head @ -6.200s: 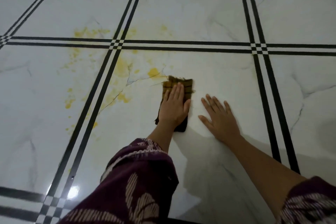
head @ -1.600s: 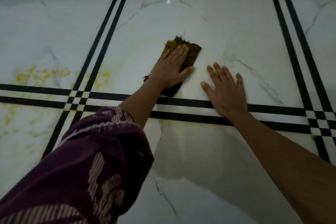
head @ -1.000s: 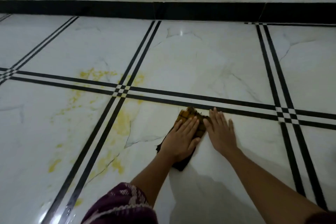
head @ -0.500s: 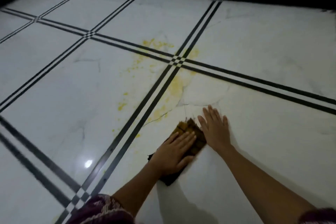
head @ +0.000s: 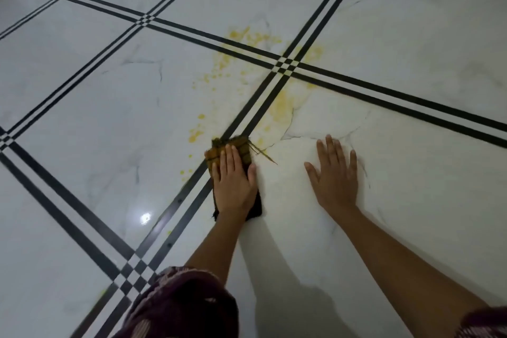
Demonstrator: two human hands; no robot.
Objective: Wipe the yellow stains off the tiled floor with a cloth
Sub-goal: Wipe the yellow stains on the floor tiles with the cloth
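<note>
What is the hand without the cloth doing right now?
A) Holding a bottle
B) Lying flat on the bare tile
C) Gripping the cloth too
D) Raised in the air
B: the right hand lies flat, fingers spread, on the floor, apart from the cloth under the left hand.

Left hand (head: pixel 233 184) flat on cloth (head: pixel 238 147); right hand (head: pixel 336 175) flat on floor (head: pixel 411 200).
</note>
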